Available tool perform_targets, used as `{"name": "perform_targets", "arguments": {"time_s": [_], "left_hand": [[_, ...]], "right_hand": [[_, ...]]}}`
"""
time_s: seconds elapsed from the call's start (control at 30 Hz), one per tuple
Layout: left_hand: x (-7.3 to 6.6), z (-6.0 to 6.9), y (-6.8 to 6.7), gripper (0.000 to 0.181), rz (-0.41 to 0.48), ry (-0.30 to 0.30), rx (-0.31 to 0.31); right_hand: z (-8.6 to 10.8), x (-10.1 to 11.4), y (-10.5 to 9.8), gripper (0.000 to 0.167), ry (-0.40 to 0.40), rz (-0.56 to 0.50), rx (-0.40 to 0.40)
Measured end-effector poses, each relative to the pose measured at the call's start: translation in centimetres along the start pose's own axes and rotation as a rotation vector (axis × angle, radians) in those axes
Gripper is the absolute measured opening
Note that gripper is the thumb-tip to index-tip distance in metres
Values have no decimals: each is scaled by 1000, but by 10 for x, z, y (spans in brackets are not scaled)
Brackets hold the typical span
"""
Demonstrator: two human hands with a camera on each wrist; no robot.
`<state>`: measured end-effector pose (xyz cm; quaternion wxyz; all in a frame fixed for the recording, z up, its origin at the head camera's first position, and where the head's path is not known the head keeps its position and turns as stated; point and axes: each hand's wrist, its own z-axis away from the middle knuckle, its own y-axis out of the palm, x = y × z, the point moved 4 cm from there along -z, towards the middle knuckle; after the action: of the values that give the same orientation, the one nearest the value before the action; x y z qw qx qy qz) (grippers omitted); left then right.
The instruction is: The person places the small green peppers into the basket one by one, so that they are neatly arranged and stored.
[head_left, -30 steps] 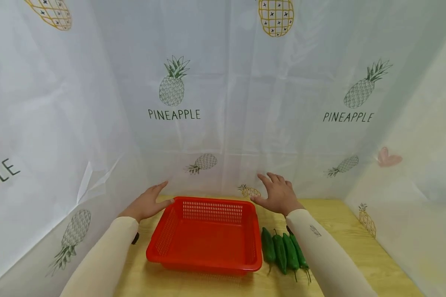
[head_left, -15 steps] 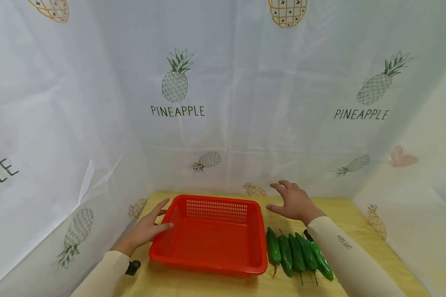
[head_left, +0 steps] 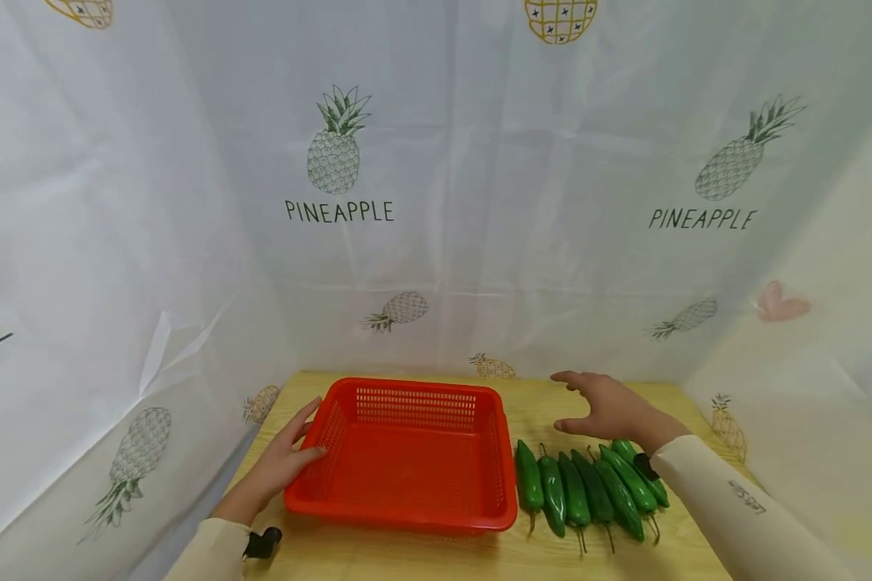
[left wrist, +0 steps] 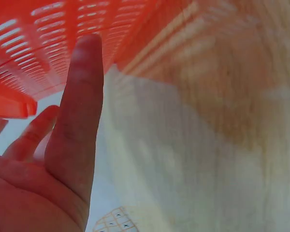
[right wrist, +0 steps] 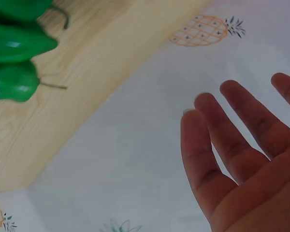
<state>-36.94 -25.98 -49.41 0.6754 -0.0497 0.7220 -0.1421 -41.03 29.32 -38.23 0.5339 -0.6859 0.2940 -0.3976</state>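
Over the last second, the right hand point(head_left: 610, 413) had moved from the basket's back corner to the right of the frame. More of the row of long, glossy green peppers point(head_left: 574, 488), lower right, had come into sight. This appeared to divide the work: right hand nearest the peppers, left hand point(head_left: 279, 464) at the basket.

The rectangular red plastic basket point(head_left: 400, 518), with slotted walls, stood at lower centre on the pale wooden surface point(head_left: 378, 561). The left hand lay along its left side, its grip wide, thumb near the rim. The right grip was wide and held nothing.

The left wrist view showed a straight finger at the basket's slotted outer wall, hidden from the head view. The right wrist view showed separated fingertips and pepper stems, upper left.
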Motion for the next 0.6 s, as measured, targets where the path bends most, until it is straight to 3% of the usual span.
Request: {"name": "perform_targets", "arguments": {"time_s": [0.23, 0.47, 0.6], "left_hand": [[-7, 3, -4, 87, 35, -14, 78], [-19, -4, 4, 86, -248, 17, 42], [-17, -5, 8, 88, -303, 6, 25]], "right_hand": [[28, -19, 2, 87, -9, -69, 51], [48, -45, 4, 81, -18, -127, 94], [58, -56, 7, 80, -7, -173, 137]]}}
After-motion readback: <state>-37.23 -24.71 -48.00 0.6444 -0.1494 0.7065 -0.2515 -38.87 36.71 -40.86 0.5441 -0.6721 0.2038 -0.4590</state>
